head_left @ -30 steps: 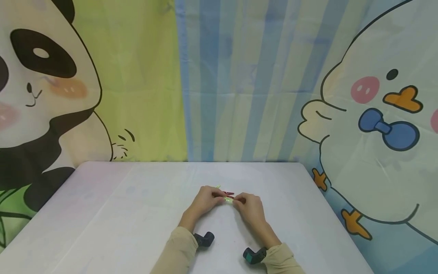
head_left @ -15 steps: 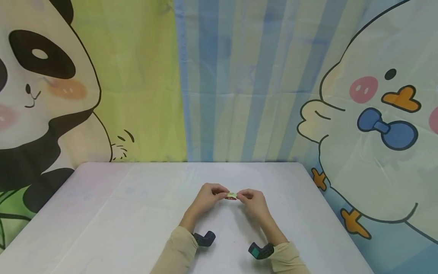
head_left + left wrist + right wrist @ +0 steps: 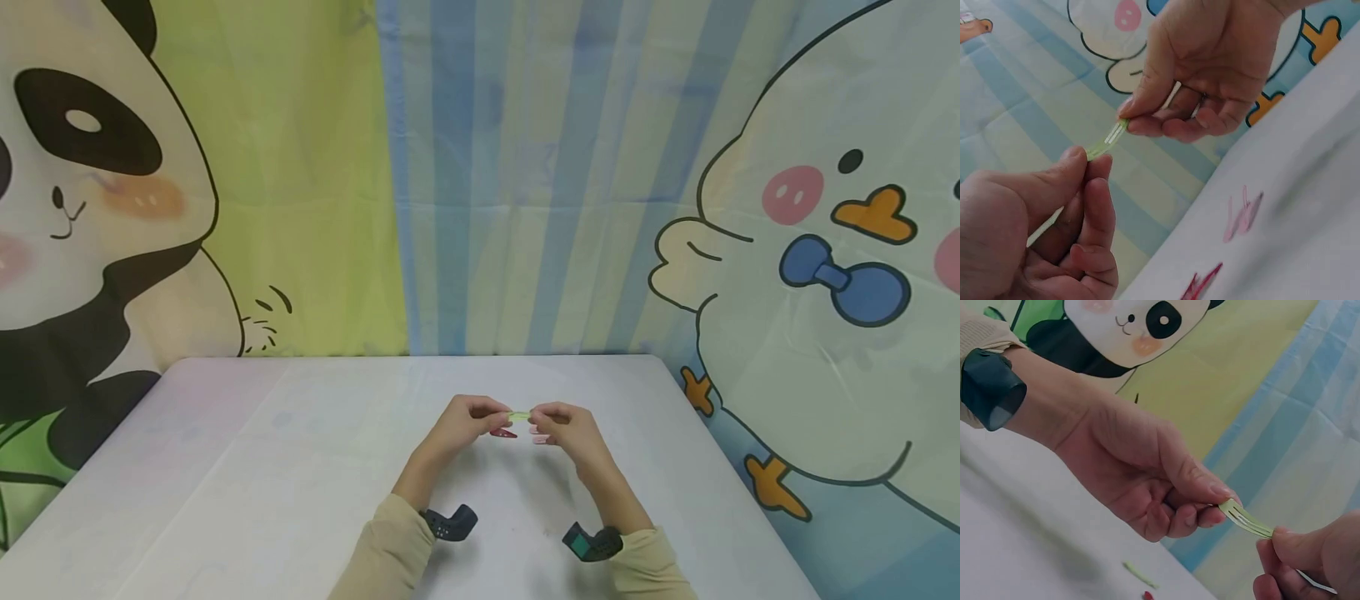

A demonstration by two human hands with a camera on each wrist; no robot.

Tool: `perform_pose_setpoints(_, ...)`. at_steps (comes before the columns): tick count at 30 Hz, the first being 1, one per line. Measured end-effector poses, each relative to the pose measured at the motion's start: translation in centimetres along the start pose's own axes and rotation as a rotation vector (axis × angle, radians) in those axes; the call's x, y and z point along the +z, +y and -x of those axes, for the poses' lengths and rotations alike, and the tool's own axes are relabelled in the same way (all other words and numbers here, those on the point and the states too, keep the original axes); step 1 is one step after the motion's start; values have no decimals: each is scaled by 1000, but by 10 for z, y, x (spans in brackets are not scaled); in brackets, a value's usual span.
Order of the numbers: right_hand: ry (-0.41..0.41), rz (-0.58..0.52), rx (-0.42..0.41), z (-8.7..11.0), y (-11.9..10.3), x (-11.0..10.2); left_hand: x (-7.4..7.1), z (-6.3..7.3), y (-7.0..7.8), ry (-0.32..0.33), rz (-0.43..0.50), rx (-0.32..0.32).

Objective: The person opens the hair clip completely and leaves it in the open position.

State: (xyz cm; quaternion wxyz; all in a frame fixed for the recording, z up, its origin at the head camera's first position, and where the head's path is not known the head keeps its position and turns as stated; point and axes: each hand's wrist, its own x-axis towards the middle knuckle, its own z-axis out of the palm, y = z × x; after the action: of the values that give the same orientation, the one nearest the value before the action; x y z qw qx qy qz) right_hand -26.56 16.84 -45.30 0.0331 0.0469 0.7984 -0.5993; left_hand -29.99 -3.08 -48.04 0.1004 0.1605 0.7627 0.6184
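Note:
A light green snap hair clip (image 3: pixel 519 416) is stretched between both hands, raised over the white table. My left hand (image 3: pixel 468 425) pinches one end between thumb and index finger; my right hand (image 3: pixel 573 433) pinches the other the same way. Slots along the clip's body show in the right wrist view, where it is slightly bowed. Below the hands on the table lie a red hair clip (image 3: pixel 1202 284) and a pink hair clip (image 3: pixel 1247 219), each with its parts spread. Another thin green piece (image 3: pixel 1139 575) lies close to the red one.
The white table (image 3: pixel 262 475) reaches back to a curtain (image 3: pixel 495 183) printed with a panda and a chick. Black wrist cameras (image 3: pixel 450 523) sit at both sleeve cuffs, jutting over the tabletop.
Both hands have risen off the tabletop with the green hair clip, the right one also shifting right. The red and pink clips now show beneath the hands.

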Motion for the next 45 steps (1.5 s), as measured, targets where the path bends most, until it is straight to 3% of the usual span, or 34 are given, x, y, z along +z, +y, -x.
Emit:
perform_pose_setpoints(8,-41,56,-36,8,-11,-9,4,7,24,-18,163,-66)
perform_pose_setpoints(16,-11,51,-22,17,-21,-7,11,10,36,28,202,-121)
perform_pose_setpoints(23,26,67,-14,25,-28,-5,21,12,48,93,179,-170)
perform_pose_setpoints(32,19,92,-59,34,-29,-3,32,18,55,173,70,-199)
perform_pose_setpoints(45,33,38,-49,34,-26,-1,36,20,57,210,54,-217)
